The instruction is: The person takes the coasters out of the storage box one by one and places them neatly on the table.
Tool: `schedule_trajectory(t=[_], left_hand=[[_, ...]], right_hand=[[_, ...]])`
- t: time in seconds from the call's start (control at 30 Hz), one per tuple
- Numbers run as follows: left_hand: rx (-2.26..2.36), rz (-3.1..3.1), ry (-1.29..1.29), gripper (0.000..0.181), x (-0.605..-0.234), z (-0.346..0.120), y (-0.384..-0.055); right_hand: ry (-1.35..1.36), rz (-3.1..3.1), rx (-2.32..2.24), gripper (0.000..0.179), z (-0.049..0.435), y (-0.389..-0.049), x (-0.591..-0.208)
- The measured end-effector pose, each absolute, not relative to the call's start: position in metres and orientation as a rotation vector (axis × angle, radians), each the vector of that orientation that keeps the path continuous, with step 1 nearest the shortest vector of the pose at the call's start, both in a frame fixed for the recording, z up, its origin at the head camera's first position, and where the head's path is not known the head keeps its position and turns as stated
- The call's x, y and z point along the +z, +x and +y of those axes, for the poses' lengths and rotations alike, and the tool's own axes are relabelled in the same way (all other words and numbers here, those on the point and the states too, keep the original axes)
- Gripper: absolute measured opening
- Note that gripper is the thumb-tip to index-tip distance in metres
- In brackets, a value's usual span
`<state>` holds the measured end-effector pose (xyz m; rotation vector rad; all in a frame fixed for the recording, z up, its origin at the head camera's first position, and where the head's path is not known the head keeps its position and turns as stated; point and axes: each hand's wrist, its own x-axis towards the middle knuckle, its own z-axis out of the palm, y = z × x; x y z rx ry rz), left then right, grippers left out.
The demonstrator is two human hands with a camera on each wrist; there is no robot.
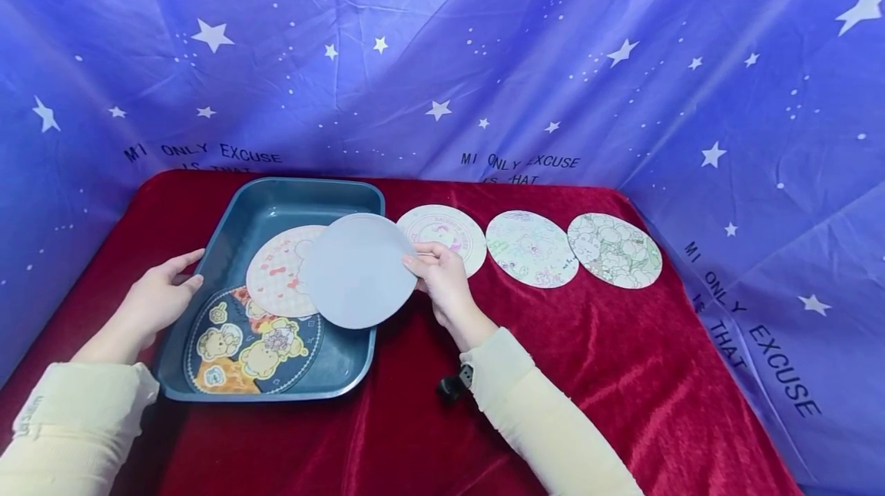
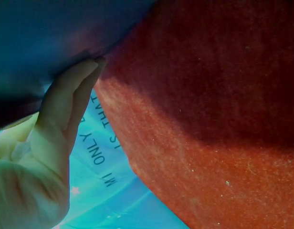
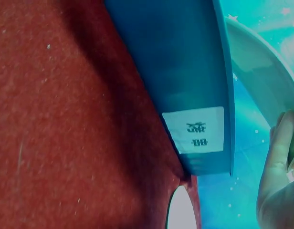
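My right hand point(image 1: 445, 281) pinches the right edge of a round mat point(image 1: 362, 273), its plain grey-white face toward the head camera. The mat is held over the right side of a blue rectangular tray point(image 1: 231, 208). Straight fingers of my left hand point(image 1: 155, 300) touch the outside of the tray's left wall near the rim; the left wrist view shows this hand point(image 2: 51, 138) too. In the tray lie a pink-and-white patterned round mat point(image 1: 273, 273), partly hidden by the held one, and a dark round mat with cartoon bears point(image 1: 290, 362) beneath it.
To the tray's right, a white mat with a pink print point(image 1: 442, 223), a pastel floral mat point(image 1: 531, 249) and a green-patterned mat point(image 1: 615, 250) lie in a row on red cloth point(image 1: 553, 358). A white label point(image 3: 197, 130) marks the tray's side. Blue star-patterned curtain point(image 1: 415, 4) surrounds the table.
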<state>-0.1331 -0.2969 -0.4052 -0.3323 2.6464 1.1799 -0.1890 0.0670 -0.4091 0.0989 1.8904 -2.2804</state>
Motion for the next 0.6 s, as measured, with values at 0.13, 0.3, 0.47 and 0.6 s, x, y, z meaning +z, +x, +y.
schedule_trajectory(t=[0.13,0.3,0.47,0.6], left_hand=[[1.198,2.631,-0.310,0.063,-0.407,-0.298,-0.132],[1.227,2.608,-0.289,0.066,-0.408,-0.302,-0.132],[1.251,2.613,-0.247,0.068,-0.411,-0.306,-0.131],[1.263,2.609,-0.218,0.068,-0.412,-0.310,-0.131]], right_hand=[[0.118,1.854,-2.311,0.027,0.075,-0.188,-0.410],[0.150,1.837,-2.329,0.028,0.085,-0.185,-0.410],[0.194,1.811,-2.350,0.026,0.097,-0.181,-0.410],[0.223,1.796,-2.353,0.023,0.105,-0.178,-0.412]])
